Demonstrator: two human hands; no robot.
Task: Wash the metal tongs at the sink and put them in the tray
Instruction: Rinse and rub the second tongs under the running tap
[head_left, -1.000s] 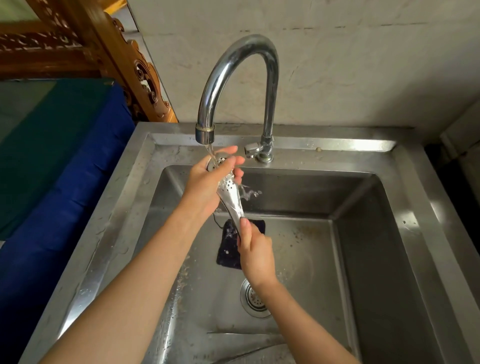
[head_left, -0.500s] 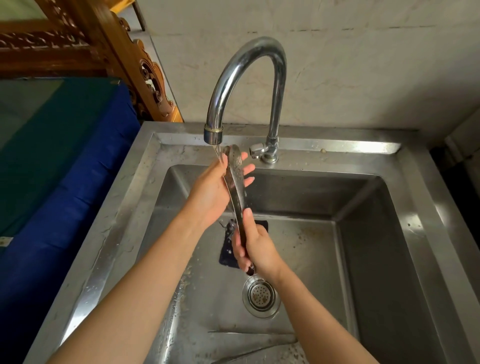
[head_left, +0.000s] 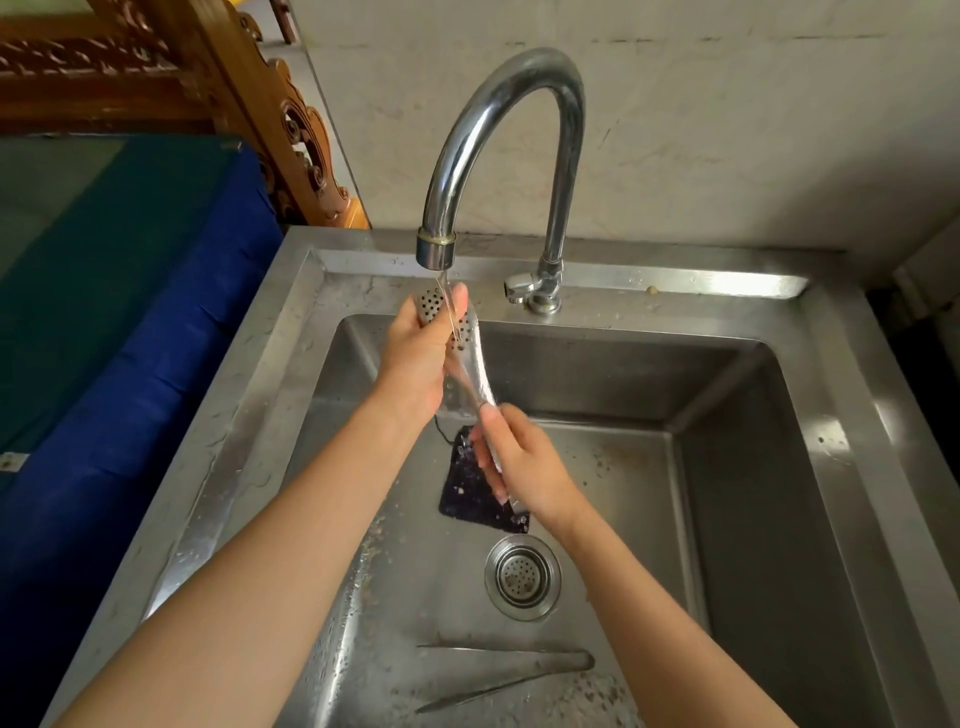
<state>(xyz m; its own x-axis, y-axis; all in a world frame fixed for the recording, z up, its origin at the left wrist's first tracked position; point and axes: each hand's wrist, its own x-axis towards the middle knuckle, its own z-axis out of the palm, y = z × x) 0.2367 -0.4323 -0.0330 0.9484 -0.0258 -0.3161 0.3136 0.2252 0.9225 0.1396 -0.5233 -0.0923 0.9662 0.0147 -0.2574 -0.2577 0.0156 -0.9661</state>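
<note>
Metal tongs (head_left: 475, 379) with perforated tips are held upright under the running tap (head_left: 498, 130), over the steel sink (head_left: 753, 467). My left hand (head_left: 421, 358) wraps the upper, perforated end, with the thumb over one blade, and water runs down over it. My right hand (head_left: 524, 467) grips the lower handle end, fingers curled round it. A second pair of thin metal tongs (head_left: 509, 670) lies on the sink floor near the front. No tray is in view.
A dark scouring pad (head_left: 467, 499) lies on the sink floor behind the drain strainer (head_left: 522, 577). The tap lever (head_left: 519, 288) sits at the back rim. A blue-covered surface (head_left: 130, 338) and carved wooden furniture (head_left: 291, 130) stand to the left.
The tongs turned so both perforated tips now show at the top. My left hand slid up to the tips under the stream; my right hand stayed on the handle end.
</note>
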